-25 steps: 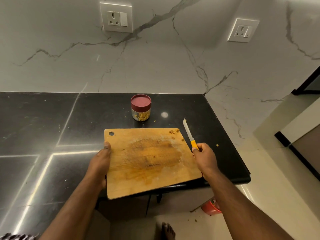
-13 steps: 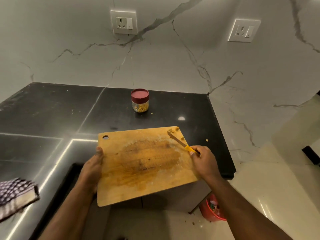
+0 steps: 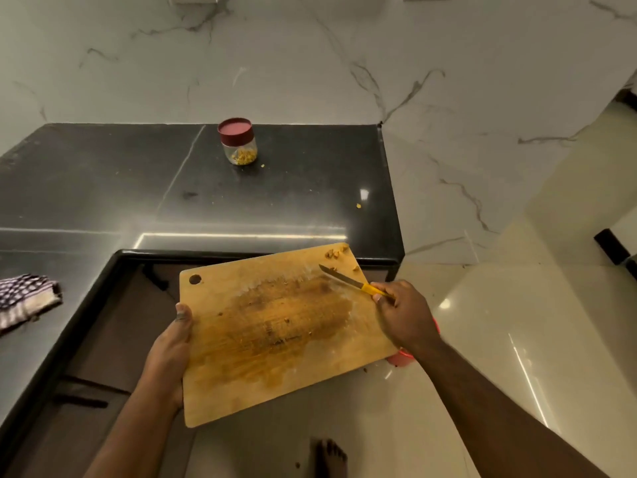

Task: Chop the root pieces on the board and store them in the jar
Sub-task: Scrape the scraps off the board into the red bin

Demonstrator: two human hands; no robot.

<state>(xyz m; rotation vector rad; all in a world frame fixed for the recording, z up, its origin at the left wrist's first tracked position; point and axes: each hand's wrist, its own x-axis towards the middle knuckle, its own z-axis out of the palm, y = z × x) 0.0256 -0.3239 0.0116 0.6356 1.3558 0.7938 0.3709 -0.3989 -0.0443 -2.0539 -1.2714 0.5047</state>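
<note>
My left hand (image 3: 170,346) grips the board (image 3: 275,332) at its 9 o'clock edge, clear of the worktop (image 3: 103,188). My right hand (image 3: 403,313) pinches the knife (image 3: 348,282), blade toward root pieces (image 3: 336,253) at 1 o'clock. Lidded jar (image 3: 238,141) stands at 12 o'clock.

Board (image 3: 275,332) is being held off the counter (image 3: 103,188) edge, jar (image 3: 238,141) standing behind, cloth (image 3: 26,300) lying left.

The head camera is looking steeply down from close above the cutting board (image 3: 275,326), facing the desk (image 3: 293,188) at 12 o'clock.
</note>
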